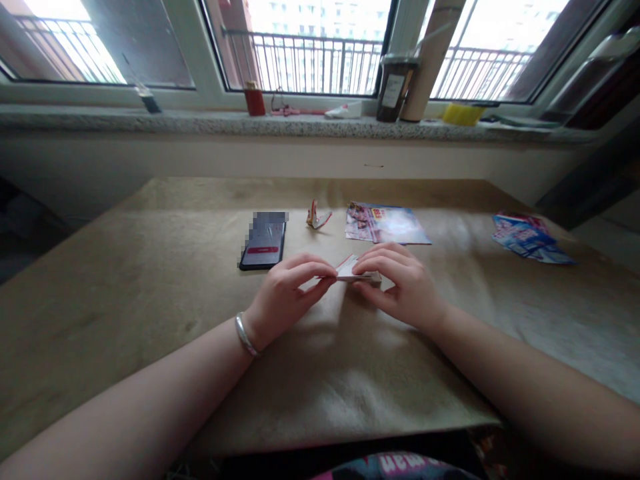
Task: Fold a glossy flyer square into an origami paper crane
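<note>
A small folded piece of paper (346, 268), whitish with a reddish edge, lies between my two hands just above the table. My left hand (293, 287) pinches its left end between thumb and fingertips; a silver bangle circles that wrist. Over the right end, my right hand (405, 280) has its fingers on top and the thumb along the near edge, so part of the paper is hidden. Beyond the hands stands a small folded paper shape (316, 219). Glossy printed sheets (395, 225) lie flat to its right.
A phone (264, 240) with a lit screen rests left of centre on the table (125, 287). Blue and pink printed papers (531, 239) are piled at the right. Along the windowsill stand a red container (255, 100), a dark lidded container (395, 87) and a yellow item (463, 115).
</note>
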Demonstrator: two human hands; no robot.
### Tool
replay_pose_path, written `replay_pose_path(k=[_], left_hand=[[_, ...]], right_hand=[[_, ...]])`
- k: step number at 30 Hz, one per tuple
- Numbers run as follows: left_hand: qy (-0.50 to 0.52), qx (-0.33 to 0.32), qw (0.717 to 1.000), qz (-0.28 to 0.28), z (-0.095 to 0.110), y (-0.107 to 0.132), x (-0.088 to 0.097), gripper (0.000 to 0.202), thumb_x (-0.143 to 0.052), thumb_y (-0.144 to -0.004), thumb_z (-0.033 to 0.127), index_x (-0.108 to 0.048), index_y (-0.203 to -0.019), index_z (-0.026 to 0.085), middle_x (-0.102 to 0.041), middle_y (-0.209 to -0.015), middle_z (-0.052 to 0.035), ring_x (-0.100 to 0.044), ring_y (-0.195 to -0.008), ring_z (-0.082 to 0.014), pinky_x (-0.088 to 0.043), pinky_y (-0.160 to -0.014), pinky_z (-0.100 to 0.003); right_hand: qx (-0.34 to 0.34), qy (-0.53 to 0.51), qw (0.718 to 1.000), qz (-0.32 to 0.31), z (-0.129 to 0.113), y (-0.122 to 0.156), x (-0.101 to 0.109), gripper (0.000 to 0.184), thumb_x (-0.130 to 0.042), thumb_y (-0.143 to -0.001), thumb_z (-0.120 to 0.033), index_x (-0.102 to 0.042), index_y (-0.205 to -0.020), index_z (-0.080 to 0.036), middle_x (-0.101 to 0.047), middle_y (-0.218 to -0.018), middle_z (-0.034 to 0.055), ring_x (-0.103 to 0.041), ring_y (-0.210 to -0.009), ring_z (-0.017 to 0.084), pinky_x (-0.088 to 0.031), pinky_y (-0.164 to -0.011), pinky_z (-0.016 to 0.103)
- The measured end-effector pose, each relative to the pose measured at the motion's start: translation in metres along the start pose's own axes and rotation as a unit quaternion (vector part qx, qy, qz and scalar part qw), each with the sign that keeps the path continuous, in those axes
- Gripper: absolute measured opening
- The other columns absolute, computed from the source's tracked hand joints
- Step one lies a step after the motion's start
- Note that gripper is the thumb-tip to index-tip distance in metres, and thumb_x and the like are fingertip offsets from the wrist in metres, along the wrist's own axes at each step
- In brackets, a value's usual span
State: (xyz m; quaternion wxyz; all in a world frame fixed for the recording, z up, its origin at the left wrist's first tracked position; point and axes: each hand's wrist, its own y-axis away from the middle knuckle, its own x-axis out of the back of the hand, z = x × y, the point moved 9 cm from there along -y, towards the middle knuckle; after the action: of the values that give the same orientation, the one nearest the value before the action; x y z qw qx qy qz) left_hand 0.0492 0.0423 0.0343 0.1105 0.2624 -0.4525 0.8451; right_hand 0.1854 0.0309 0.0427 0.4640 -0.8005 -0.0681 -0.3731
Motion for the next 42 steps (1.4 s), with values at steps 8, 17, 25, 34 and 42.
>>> replay_pose_path(k=[8,17,25,34,42], left_hand=[[-0.033,0.008,0.999,-0.018,-0.003,-0.001,-0.002,0.009,-0.057,-0.081,0.012,-0.064,-0.086,0.016,-0.064,-0.083,-0.0035,-0.059,-0.076,-0.0108,-0.05,-0.069,-0.021],[-0.125,-0.054,0.989,-0.062,0.008,0.0,-0.01,0.007,-0.06,-0.083,0.023,-0.065,-0.08,0.018,-0.064,-0.075,-0.0017,-0.055,-0.069,-0.0118,-0.044,-0.065,-0.025],[-0.131,-0.048,0.987,-0.077,0.005,0.001,-0.015,0.009,-0.057,-0.083,0.022,-0.063,-0.078,0.018,-0.063,-0.074,-0.0014,-0.054,-0.067,-0.0114,-0.043,-0.064,-0.025],[-0.141,-0.042,0.984,-0.098,0.005,0.003,-0.018,0.011,-0.056,-0.085,0.023,-0.061,-0.077,0.017,-0.061,-0.073,-0.0009,-0.053,-0.065,-0.0109,-0.041,-0.062,-0.024],[-0.182,-0.052,0.975,-0.118,0.006,0.003,-0.022,0.011,-0.055,-0.084,0.024,-0.061,-0.078,0.019,-0.061,-0.075,-0.0011,-0.054,-0.069,-0.0134,-0.04,-0.065,-0.026]], right_hand=[[-0.025,-0.013,1.0,0.003,0.006,0.0,-0.002,0.004,-0.058,-0.079,-0.019,-0.059,-0.082,-0.021,-0.067,-0.081,0.003,-0.059,-0.082,0.017,-0.048,-0.077,0.033],[-0.005,-0.014,0.999,-0.031,-0.005,-0.002,-0.014,0.004,-0.059,-0.079,-0.02,-0.061,-0.082,-0.022,-0.068,-0.081,0.0017,-0.059,-0.084,0.017,-0.048,-0.078,0.032],[-0.022,-0.032,0.999,-0.035,-0.002,-0.002,-0.016,0.004,-0.057,-0.079,-0.02,-0.06,-0.081,-0.022,-0.067,-0.079,0.0021,-0.059,-0.082,0.017,-0.048,-0.076,0.032],[-0.014,-0.03,0.998,-0.051,-0.003,-0.002,-0.023,0.006,-0.057,-0.079,-0.019,-0.061,-0.083,-0.022,-0.066,-0.08,0.002,-0.057,-0.082,0.016,-0.047,-0.076,0.031],[-0.008,-0.021,0.998,-0.057,-0.005,-0.003,-0.026,0.006,-0.057,-0.079,-0.019,-0.063,-0.08,-0.022,-0.064,-0.079,0.0028,-0.056,-0.08,0.016,-0.047,-0.072,0.029]])
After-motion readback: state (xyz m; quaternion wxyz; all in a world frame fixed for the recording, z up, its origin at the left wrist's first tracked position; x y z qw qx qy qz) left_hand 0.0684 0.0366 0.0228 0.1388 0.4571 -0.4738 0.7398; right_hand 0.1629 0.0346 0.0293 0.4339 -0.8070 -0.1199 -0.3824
